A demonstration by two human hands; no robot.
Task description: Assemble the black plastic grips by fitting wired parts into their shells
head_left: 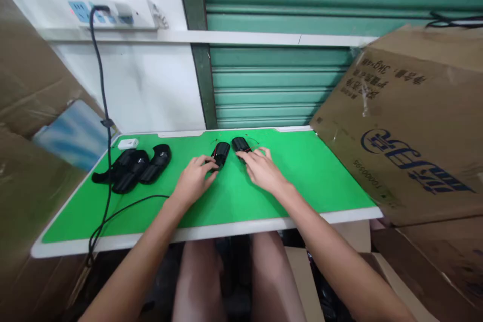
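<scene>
On the green table top, two black ribbed plastic parts with thin red and black wires lie close together. My left hand has its thumb and fingers closed around the lower left of one black part. The other black part is just to the right, its lower end gripped by my right hand. Those right fingertips are partly hidden behind the hand. Loose wire ends stick out above both parts.
Several curved black shells lie at the left beside a small white block. A black cable hangs from a power strip across the table's left side. Cardboard boxes flank the table; a green shutter stands behind.
</scene>
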